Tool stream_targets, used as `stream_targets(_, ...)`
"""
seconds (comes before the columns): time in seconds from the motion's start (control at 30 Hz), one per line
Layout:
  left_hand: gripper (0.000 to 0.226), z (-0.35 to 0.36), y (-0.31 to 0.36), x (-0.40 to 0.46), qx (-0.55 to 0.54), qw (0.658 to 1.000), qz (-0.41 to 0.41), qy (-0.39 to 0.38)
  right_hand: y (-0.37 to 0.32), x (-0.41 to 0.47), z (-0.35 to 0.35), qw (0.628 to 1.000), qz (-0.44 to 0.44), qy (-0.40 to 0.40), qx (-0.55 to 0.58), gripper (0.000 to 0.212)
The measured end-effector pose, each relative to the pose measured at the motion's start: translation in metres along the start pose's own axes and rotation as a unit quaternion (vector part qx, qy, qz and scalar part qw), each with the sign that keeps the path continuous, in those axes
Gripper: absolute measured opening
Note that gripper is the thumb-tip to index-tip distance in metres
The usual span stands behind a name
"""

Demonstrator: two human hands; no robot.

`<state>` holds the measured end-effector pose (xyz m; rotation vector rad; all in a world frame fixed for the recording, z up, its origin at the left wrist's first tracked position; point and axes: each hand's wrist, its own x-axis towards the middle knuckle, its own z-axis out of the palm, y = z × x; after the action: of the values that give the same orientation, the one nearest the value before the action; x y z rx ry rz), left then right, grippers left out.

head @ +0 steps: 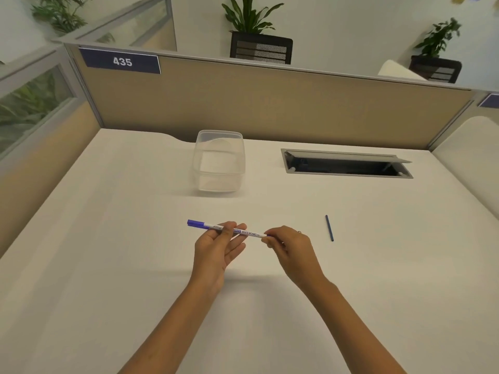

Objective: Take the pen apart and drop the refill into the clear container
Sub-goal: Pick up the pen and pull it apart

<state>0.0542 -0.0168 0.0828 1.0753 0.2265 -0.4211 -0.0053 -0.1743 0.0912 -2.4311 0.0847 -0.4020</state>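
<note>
A white whiteboard pen [252, 232] with a blue cap at its left end is held level above the desk, between both hands. My left hand [218, 247] grips the barrel near the cap between thumb and fingers. My right hand [287, 245] pinches the pen's right end with its fingertips, which hide that tip. A thin dark blue stick [329, 228], like a refill, lies on the desk to the right of my right hand. The clear container [219, 161] stands open and empty farther back, beyond the pen.
A white desk [108, 238] spans the view. An open cable slot [345, 164] with a raised metal flap sits at the back right. A beige partition [270, 103] with a "435" label closes the far edge.
</note>
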Motion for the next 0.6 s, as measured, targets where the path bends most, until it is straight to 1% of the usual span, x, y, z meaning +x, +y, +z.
stream_targets(0.07, 0.011, -0.003, 0.006, 0.001, 0.001, 1.000, 0.001, 0.000, -0.006, 0.001, 0.003, 0.998, -0.035, -0.007, -0.055, 0.019)
stream_targets(0.17, 0.011, -0.005, 0.015, 0.005, 0.002, 1.000, -0.009, -0.014, -0.016, -0.001, 0.007, 0.998, -0.053, -0.003, -0.035, 0.021)
stream_targets(0.23, 0.012, -0.006, 0.020, 0.007, -0.008, 0.999, -0.013, -0.039, -0.023, -0.001, 0.010, 1.000, -0.021, 0.012, 0.015, 0.023)
stream_targets(0.3, 0.014, -0.006, 0.025, 0.010, -0.010, 0.998, -0.004, -0.068, -0.031, -0.001, 0.012, 0.997, 0.038, 0.021, 0.065, 0.026)
stream_targets(0.37, 0.015, -0.006, 0.031, 0.012, -0.004, 0.995, 0.013, -0.097, -0.039, -0.001, 0.013, 0.986, 0.109, 0.019, 0.127, 0.029)
stream_targets(0.47, 0.016, -0.006, 0.038, 0.017, 0.014, 0.988, 0.039, -0.146, -0.051, -0.001, 0.014, 0.949, 0.215, -0.013, 0.231, 0.035)
stream_targets(0.53, 0.017, -0.008, 0.043, 0.021, 0.019, 0.979, 0.061, -0.192, -0.055, 0.001, 0.010, 0.909, 0.271, -0.044, 0.312, 0.038)
stream_targets(0.57, 0.017, -0.010, 0.045, 0.023, 0.020, 0.973, 0.068, -0.219, -0.055, 0.003, 0.007, 0.873, 0.303, -0.065, 0.376, 0.038)
stream_targets(0.6, 0.016, -0.011, 0.048, 0.025, 0.021, 0.967, 0.071, -0.245, -0.053, 0.005, 0.003, 0.814, 0.347, -0.093, 0.457, 0.037)
